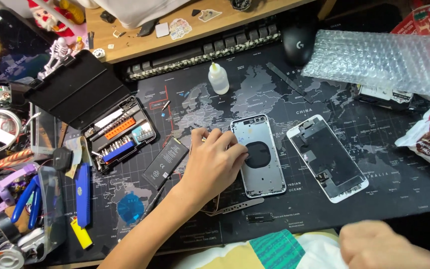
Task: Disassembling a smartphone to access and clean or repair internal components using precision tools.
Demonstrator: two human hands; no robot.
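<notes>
- My left hand (214,164) reaches in from the lower left and rests on the left edge of the empty phone housing (258,155), fingers curled together with the tips pressed on its long side and the dark round patch in its middle; it steadies the housing rather than lifting it.
- My right hand (381,245) sits at the bottom right edge of the view, blurred and loosely closed; I cannot tell whether it holds anything.
- The housing lies flat on the dark world-map desk mat (384,174), near its centre, open side up, with nothing inside the shell that I can see.
- Just to its right, apart from it, lies the phone screen assembly (327,158), face down and tilted.
- The phone battery (165,163) lies just left of my left wrist.
- The open screwdriver bit case (120,133) holds rows of bits in orange and blue holders, its black lid folded back.
- A clear plastic bin (51,214) at the lower left holds blue-handled pliers and other tools.
- A small dropper bottle (218,78) stands upright beyond the housing.
- Metal tweezers (237,205) lie on the mat below my left hand.
- A bubble-wrap bag (379,59) crowds the upper right; open mat remains below the screen assembly.
</notes>
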